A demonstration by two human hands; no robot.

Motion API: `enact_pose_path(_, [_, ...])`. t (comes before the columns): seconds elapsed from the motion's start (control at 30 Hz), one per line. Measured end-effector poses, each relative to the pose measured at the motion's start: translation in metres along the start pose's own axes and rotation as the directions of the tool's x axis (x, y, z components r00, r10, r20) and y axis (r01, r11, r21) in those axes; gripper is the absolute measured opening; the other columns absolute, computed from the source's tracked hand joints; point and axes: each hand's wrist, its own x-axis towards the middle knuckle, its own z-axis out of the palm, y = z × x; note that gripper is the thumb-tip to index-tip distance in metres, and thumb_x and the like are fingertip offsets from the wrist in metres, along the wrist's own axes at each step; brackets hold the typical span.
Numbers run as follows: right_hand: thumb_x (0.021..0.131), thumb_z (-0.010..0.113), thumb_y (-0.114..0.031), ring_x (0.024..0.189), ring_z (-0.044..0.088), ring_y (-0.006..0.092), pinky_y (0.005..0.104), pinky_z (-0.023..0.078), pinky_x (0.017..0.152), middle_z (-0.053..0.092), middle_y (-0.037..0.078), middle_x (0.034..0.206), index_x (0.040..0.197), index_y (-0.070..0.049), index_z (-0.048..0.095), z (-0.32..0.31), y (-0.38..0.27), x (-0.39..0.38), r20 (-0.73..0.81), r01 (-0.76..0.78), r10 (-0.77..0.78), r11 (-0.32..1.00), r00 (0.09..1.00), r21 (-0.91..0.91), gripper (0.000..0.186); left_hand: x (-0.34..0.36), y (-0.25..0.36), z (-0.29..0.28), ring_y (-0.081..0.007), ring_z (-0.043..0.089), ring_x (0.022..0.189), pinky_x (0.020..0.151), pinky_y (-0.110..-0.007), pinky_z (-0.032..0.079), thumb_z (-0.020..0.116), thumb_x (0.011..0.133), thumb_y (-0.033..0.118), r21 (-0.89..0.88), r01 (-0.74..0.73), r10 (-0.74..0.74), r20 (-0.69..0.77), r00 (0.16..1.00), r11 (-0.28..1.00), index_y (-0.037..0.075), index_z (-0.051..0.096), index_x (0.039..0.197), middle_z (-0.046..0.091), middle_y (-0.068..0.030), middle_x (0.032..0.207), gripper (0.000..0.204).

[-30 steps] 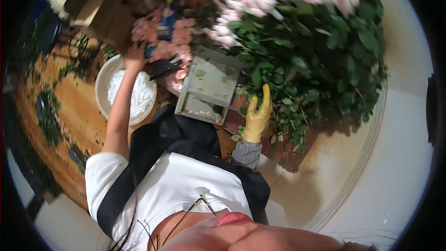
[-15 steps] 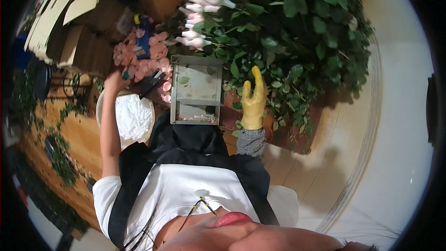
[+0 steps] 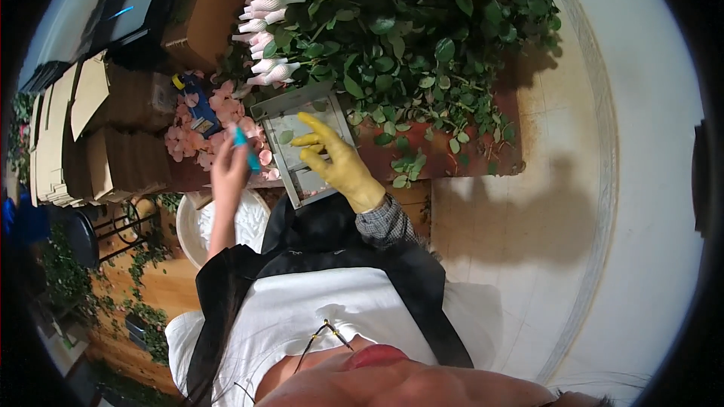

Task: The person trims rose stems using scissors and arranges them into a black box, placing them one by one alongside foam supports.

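My bare left hand [image 3: 228, 169] hovers above the pink petals [image 3: 220, 109], left of a shallow metal tray. Teal pieces [image 3: 241, 137] show at its thumb and a finger, which stand apart; they look like finger covers, though blur hides details. My right hand [image 3: 339, 169], in a yellow glove, is over the tray's right part with its fingers spread and nothing in them. The metal tray [image 3: 298, 197] sits tilted at the table's near edge, with a few leaves inside. Leafy green stems [image 3: 422, 30] with netted pale pink heads [image 3: 268, 4] lie beyond it.
A round basket [image 3: 183, 230] of small white pieces stands below the left forearm. Cardboard boxes [image 3: 113, 162] are stacked at left, near a blue tool [image 3: 202, 113] among the petals. Loose leaves lie along the reddish tabletop [image 3: 467, 162]. A dark stool [image 3: 81, 237] stands at far left.
My left hand has come right, from beside the petals to near the tray. My right hand has moved left over the tray. The view has shifted, and the tray appears more tilted.
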Motion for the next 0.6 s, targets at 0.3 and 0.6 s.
enact_pose_path(0.3, [0.095,0.068,-0.01,0.117,0.055,0.0154,0.0292,0.048,0.099,0.05,0.004,0.135,0.157,-0.012,0.026,-0.057,0.041,-0.004,0.058,0.037,-0.071,0.889,0.996,0.457,0.075,-0.012,0.061,0.136,-0.0309,0.071,0.102,0.087,-0.038,0.056,0.082,0.078,0.042,0.413,-0.33,0.225,0.283,0.932,0.849,-0.005,0.05,0.136,0.069,-0.0233,0.114,0.081])
enact_pose_path(0.6, [0.09,0.068,-0.05,0.095,0.063,0.0203,0.0358,0.055,0.082,0.061,0.008,0.128,0.149,-0.016,0.043,-0.126,0.05,0.013,0.196,-0.197,0.037,0.336,0.98,0.921,0.073,0.098,0.201,0.173,-0.0321,0.041,0.139,0.114,-0.049,0.034,0.079,0.081,0.033,0.746,-0.578,0.87,0.479,0.12,-0.331,0.013,0.049,0.142,0.043,-0.0094,0.153,0.071])
